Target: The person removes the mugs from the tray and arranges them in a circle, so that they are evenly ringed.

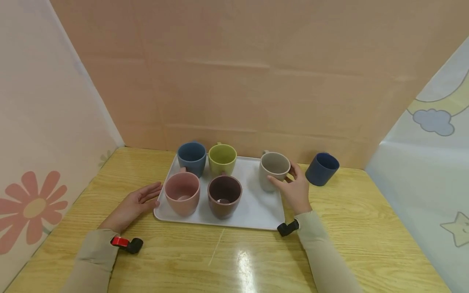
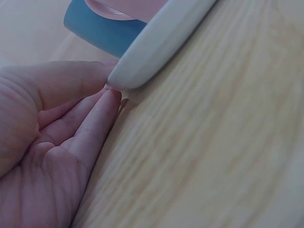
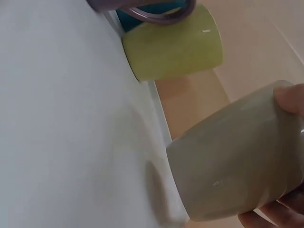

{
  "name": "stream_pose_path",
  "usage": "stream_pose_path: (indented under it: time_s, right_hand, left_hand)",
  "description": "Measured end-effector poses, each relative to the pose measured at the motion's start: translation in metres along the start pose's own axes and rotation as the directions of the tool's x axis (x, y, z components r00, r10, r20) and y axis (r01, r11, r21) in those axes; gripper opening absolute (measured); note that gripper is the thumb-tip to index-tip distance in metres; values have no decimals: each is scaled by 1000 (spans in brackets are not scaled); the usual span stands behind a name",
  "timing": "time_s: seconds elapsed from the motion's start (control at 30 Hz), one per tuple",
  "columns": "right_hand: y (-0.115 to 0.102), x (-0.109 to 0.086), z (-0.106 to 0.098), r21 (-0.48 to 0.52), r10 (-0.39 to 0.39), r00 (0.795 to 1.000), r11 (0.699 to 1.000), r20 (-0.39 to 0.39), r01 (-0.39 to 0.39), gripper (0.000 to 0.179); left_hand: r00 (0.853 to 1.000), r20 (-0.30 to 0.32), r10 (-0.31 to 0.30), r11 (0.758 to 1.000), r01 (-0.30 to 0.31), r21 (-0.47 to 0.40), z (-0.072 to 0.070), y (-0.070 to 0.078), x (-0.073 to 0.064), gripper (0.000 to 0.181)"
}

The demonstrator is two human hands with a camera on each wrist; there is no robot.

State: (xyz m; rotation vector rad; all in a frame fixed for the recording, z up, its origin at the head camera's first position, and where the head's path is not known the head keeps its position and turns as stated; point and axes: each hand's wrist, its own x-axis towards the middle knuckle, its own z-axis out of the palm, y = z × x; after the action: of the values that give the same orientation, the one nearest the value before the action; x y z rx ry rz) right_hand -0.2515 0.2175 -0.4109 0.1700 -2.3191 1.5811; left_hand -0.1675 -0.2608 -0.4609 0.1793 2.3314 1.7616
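Note:
My right hand grips a light grey mug by its side, thumb near and fingers behind. The right wrist view shows the mug tilted, its base raised over the white tray with a shadow below. My left hand is at the tray's left edge; in the left wrist view, thumb and fingertips pinch the rim of the tray. On the tray stand a pink mug, a dark brown mug, a blue mug and a yellow-green mug.
A navy mug stands on the wooden table, right of the tray and tilted-looking in the head view. A tan backdrop rises behind the table. Patterned panels with a flower and a star flank it.

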Motion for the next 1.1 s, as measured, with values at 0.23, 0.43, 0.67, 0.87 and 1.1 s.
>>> stream_pose_path:
  time_s: [0.23,0.43,0.67,0.87,1.1]
  right_hand:
    - [10,5,-24,-15,-11,999,1000,-49,11,76]
    - [18,9,-38,-52,21,993,998,-118,-27,75]
    - [24,10,-49,-101,110,980,987,-165,-128,82]
    - [26,11,-54,-118,154,971,977,-183,-177,83]
    - [26,11,-57,-127,188,962,968,-197,-215,86]
  left_hand:
    - [1000,-1,-5,1000,5,15,0,0,1,77]
    - [1000,6,6,1000,-6,20,0,1,-1,77]
    - [1000,-1,-11,1000,11,22,0,1,1,78]
    - [1000,5,5,999,-5,33,0,-1,2,78]
    - [1000,7,-5,1000,5,15,-1,-2,2,79]
